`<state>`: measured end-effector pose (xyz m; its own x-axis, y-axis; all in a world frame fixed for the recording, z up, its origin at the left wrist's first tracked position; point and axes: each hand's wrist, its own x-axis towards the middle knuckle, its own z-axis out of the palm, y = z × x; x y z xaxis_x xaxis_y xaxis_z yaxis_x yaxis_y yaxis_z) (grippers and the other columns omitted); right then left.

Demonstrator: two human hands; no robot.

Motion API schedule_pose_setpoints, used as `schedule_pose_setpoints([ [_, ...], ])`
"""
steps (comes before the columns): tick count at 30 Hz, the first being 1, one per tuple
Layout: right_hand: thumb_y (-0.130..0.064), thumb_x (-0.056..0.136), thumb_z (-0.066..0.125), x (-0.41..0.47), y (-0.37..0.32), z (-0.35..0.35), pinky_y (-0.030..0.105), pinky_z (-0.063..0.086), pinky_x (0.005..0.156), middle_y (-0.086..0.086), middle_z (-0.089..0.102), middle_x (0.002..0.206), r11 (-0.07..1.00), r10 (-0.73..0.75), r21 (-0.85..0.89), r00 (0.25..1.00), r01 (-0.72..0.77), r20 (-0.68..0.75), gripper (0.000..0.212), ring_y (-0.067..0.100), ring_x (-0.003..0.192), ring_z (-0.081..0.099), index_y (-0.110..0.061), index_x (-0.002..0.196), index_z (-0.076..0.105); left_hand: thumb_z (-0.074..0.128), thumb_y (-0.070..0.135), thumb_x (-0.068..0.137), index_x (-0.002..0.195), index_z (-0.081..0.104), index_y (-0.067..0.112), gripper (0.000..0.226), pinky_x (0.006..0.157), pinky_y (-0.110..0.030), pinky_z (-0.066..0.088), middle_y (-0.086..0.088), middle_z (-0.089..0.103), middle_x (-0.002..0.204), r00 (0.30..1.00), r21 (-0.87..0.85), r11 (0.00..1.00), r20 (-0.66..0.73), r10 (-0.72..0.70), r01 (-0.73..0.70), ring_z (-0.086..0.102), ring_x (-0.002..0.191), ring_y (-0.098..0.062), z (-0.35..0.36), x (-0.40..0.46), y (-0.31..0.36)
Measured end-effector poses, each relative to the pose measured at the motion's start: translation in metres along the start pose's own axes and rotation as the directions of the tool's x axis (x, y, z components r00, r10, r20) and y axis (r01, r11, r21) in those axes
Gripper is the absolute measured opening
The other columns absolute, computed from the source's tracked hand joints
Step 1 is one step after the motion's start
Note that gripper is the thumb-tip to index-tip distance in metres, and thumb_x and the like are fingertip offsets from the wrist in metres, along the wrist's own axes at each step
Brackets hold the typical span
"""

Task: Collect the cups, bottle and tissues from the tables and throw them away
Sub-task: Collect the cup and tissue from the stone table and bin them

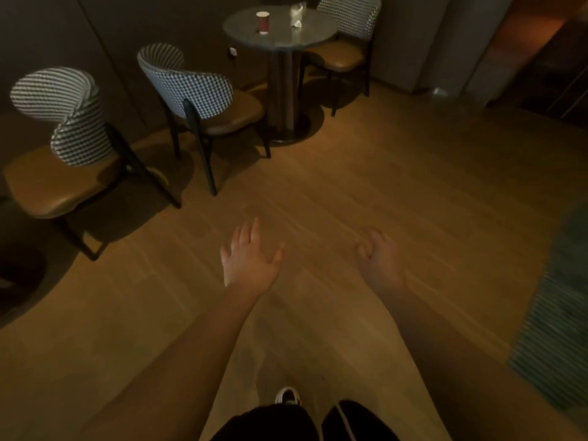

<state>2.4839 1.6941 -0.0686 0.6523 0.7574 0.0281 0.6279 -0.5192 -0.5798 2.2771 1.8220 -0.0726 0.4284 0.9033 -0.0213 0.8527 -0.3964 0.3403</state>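
Well beyond both hands, a red cup (263,22) and crumpled tissue (297,24) are left on the round table (280,39). Nothing is held — the left hand (248,259) is spread loose, the right hand (377,259) loosely curled — apparently freed for collecting.

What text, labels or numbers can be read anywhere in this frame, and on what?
None can be read.
Red paper cup on the round table: any print on its side is too small and blurred to make out.
Clear item at the table's far edge: no readable label.
Chairs, floor and walls: no lettering visible.
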Motion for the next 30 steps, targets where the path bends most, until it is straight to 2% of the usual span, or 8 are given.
schedule_pose_setpoints([
  [5, -0.028, 0.096, 0.047, 0.145, 0.002, 0.006, 0.036, 0.033, 0.105, 0.014, 0.047, 0.141, 1.0, 0.01, 0.003, 1.0, -0.01, -0.007, 0.043, 0.031, 0.129, 0.041, -0.006, 0.133, 0.049, 0.03, 0.064, 0.09, 0.151, 0.013, 0.019, 0.078, 0.112, -0.049, 0.014, -0.007, 0.022, 0.156, 1.0, 0.027, 1.0, -0.005, -0.005, 0.006, 0.015, 0.143, -0.023, 0.011, 0.145, 0.04],
  [9, -0.028, 0.096, 0.047, 0.28, 0.012, 0.018, 0.036, 0.031, 0.106, 0.012, 0.045, 0.143, 1.0, -0.006, 0.016, 1.0, 0.006, 0.004, 0.043, 0.029, 0.132, 0.038, -0.01, 0.136, 0.047, 0.024, 0.065, 0.09, 0.15, 0.019, 0.018, 0.076, 0.113, -0.049, 0.015, -0.008, 0.024, 0.155, 1.0, 0.002, 1.0, -0.028, 0.005, -0.005, 0.016, 0.143, -0.023, 0.037, 0.27, 0.073],
  [12, -0.027, 0.096, 0.046, 0.395, 0.02, 0.022, 0.035, 0.032, 0.105, 0.009, 0.046, 0.142, 0.999, -0.038, 0.035, 0.999, 0.037, 0.029, 0.042, 0.028, 0.13, 0.039, -0.015, 0.137, 0.046, 0.022, 0.065, 0.09, 0.149, 0.019, 0.018, 0.075, 0.113, -0.048, 0.017, -0.007, 0.024, 0.155, 0.999, -0.021, 1.0, -0.041, -0.005, 0.005, 0.016, 0.143, -0.022, 0.053, 0.378, 0.104],
  [20, -0.028, 0.097, 0.046, 0.681, 0.0, 0.006, 0.035, 0.03, 0.109, 0.008, 0.045, 0.143, 0.994, -0.112, 0.032, 0.99, 0.109, 0.086, 0.042, 0.024, 0.132, 0.038, -0.015, 0.137, 0.047, 0.021, 0.066, 0.089, 0.15, 0.017, 0.021, 0.076, 0.111, -0.048, 0.018, -0.004, 0.023, 0.156, 0.995, -0.057, 0.996, -0.074, -0.071, 0.067, 0.017, 0.143, -0.021, 0.048, 0.649, 0.187],
  [25, -0.029, 0.097, 0.046, 0.826, -0.024, 0.015, 0.036, 0.032, 0.11, 0.007, 0.046, 0.143, 0.986, -0.163, 0.06, 0.982, 0.158, 0.093, 0.041, 0.024, 0.132, 0.039, -0.015, 0.136, 0.047, 0.027, 0.065, 0.09, 0.15, 0.016, 0.02, 0.076, 0.113, -0.049, 0.016, -0.003, 0.023, 0.156, 0.989, -0.094, 0.989, -0.087, -0.119, 0.111, 0.016, 0.143, -0.019, 0.044, 0.784, 0.204],
  [30, -0.033, 0.096, 0.047, 0.978, -0.049, 0.063, 0.032, 0.032, 0.105, 0.004, 0.047, 0.141, 0.98, -0.19, 0.084, 0.978, 0.182, 0.089, 0.042, 0.02, 0.131, 0.041, -0.019, 0.136, 0.046, 0.034, 0.062, 0.091, 0.15, 0.019, 0.019, 0.075, 0.112, -0.049, 0.02, -0.005, 0.026, 0.154, 0.979, -0.104, 0.988, -0.156, -0.129, 0.113, 0.021, 0.141, -0.021, 0.046, 0.93, 0.192],
])
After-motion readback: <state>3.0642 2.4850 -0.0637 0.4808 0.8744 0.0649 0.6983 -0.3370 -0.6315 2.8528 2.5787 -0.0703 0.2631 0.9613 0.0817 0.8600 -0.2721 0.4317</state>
